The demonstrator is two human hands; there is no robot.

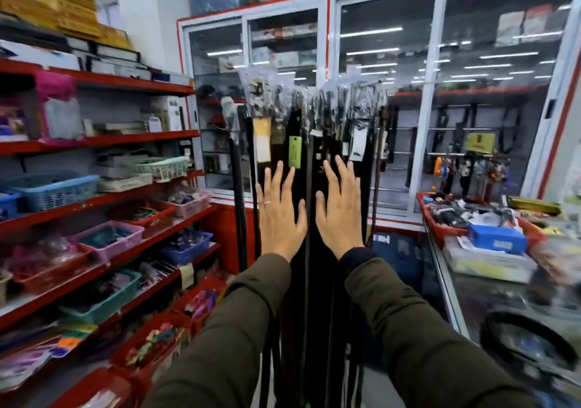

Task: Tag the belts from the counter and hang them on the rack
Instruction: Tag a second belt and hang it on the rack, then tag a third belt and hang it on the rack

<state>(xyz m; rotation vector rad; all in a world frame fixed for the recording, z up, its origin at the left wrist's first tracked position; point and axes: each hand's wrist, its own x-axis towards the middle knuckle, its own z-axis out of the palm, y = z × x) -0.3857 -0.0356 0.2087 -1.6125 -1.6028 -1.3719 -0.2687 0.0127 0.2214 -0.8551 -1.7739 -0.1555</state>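
Before hanging belts [301, 219], left hand [279, 215], right hand [341, 212], both spread

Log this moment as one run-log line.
left hand: open, empty | right hand: open, empty | both raised before hanging belts | coiled belt on counter

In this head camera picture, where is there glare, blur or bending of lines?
Head view: ceiling strip lights reflect as bright streaks in the glass cabinet doors; the coiled belt on the counter and the shelf baskets at the left edge are smeared by motion blur; the wide lens bows the cabinet frame outward; both open hands, left hand and right hand, look fairly sharp.
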